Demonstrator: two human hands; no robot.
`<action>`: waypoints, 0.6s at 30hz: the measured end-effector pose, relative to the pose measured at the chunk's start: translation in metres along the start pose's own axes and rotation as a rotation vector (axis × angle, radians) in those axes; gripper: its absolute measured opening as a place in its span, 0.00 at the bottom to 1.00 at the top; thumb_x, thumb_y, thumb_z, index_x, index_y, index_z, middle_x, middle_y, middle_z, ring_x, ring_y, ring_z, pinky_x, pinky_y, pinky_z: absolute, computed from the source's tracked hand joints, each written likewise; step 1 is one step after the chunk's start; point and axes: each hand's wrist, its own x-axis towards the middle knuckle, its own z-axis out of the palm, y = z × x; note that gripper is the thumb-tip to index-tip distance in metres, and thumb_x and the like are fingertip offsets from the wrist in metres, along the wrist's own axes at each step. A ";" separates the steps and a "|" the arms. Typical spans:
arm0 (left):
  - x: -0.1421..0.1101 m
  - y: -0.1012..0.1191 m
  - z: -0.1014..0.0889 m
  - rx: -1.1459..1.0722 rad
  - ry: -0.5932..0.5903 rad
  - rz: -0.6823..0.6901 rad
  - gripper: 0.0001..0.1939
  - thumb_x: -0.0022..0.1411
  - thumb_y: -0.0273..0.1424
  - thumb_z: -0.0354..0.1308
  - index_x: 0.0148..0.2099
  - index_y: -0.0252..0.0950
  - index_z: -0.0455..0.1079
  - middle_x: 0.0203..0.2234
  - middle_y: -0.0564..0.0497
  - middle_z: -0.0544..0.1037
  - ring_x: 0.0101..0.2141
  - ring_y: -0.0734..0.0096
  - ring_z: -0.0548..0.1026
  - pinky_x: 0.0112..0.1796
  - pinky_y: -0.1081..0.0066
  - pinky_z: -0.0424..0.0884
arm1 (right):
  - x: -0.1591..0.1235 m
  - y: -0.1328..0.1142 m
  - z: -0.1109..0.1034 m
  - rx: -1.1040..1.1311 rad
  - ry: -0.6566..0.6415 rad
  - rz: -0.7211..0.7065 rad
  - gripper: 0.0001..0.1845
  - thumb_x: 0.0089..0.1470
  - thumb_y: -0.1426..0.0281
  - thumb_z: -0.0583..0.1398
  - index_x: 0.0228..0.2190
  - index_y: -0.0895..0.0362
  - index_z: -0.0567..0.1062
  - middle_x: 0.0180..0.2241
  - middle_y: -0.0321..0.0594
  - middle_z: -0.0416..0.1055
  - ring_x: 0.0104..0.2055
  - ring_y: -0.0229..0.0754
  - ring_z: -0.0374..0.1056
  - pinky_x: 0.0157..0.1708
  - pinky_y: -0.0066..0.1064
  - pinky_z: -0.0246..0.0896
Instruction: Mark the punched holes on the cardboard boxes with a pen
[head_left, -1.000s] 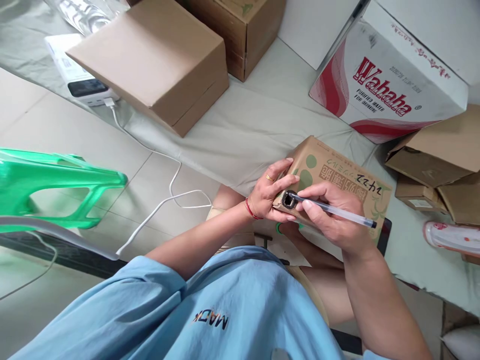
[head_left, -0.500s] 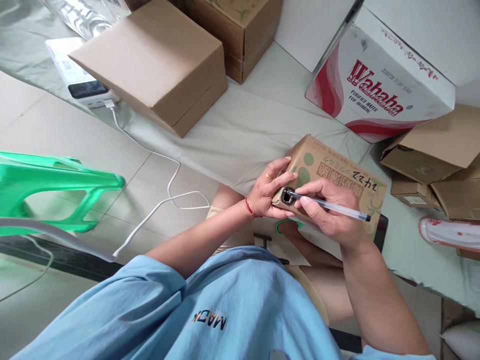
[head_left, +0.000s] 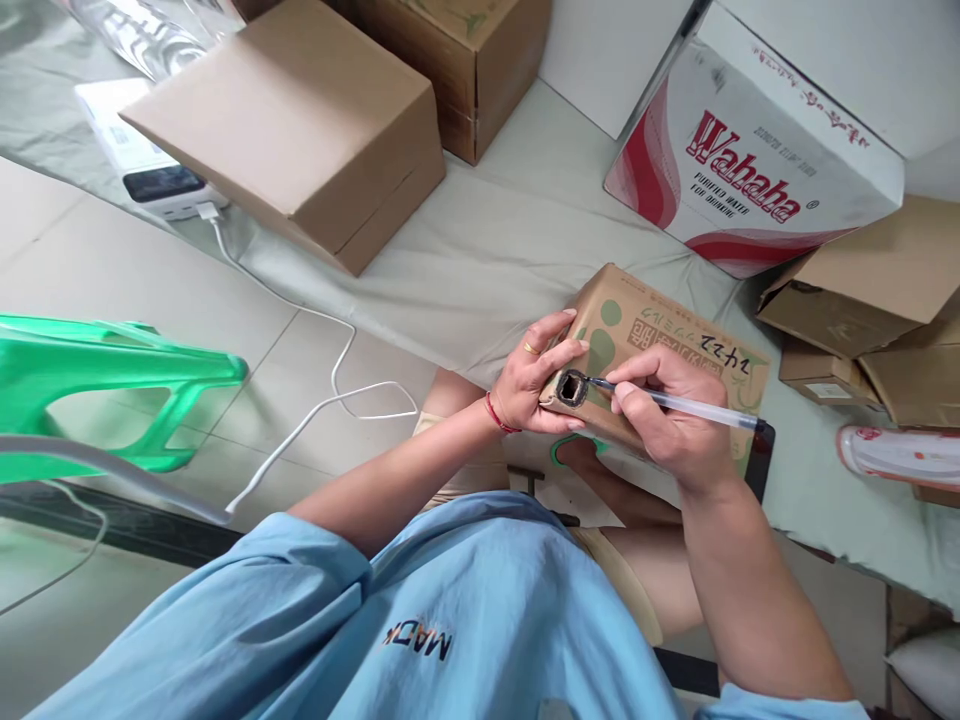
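Observation:
A brown cardboard box (head_left: 609,330) with green dots and the handwritten number 2422 rests at the front edge of the cloth-covered table. Near its left corner is a small squarish hole (head_left: 571,387) with a dark inked border. My left hand (head_left: 525,380) grips that end of the box, fingers along its left edge and thumb below. In my right hand (head_left: 671,410) is a pen (head_left: 705,410) with a clear barrel, pinched between thumb and fingers. Its dark tip is at the right side of the hole's border; whether it touches the cardboard is hard to tell.
A plain cardboard box (head_left: 292,110) stands at the back left, beside a white power bank (head_left: 142,150) with a white cable (head_left: 345,345). A Wahaha carton (head_left: 750,160) and torn boxes (head_left: 862,280) are at the right. A green stool (head_left: 120,390) stands on the floor.
My right hand and the pen have moved a little to the right, drawing the tip back from the hole to its border's right side. My left hand keeps its hold on the box.

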 end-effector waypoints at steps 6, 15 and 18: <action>0.000 0.001 -0.002 0.069 -0.052 -0.058 0.53 0.64 0.72 0.56 0.82 0.59 0.46 0.73 0.38 0.61 0.70 0.39 0.70 0.61 0.37 0.78 | 0.000 0.000 0.000 0.011 -0.019 0.029 0.04 0.64 0.68 0.63 0.35 0.53 0.79 0.26 0.33 0.76 0.26 0.37 0.70 0.26 0.31 0.61; 0.002 0.001 -0.002 0.003 -0.011 -0.004 0.54 0.64 0.68 0.62 0.82 0.50 0.52 0.74 0.34 0.62 0.70 0.36 0.69 0.61 0.36 0.76 | 0.000 0.000 -0.001 0.028 -0.010 0.020 0.04 0.61 0.69 0.63 0.34 0.53 0.79 0.24 0.33 0.73 0.23 0.36 0.65 0.25 0.30 0.59; 0.003 0.001 -0.003 0.023 -0.005 0.003 0.53 0.65 0.68 0.60 0.82 0.51 0.52 0.73 0.34 0.63 0.69 0.38 0.70 0.62 0.38 0.77 | 0.001 -0.003 -0.002 -0.004 -0.002 -0.022 0.05 0.58 0.71 0.62 0.30 0.53 0.78 0.22 0.32 0.71 0.22 0.35 0.61 0.24 0.30 0.57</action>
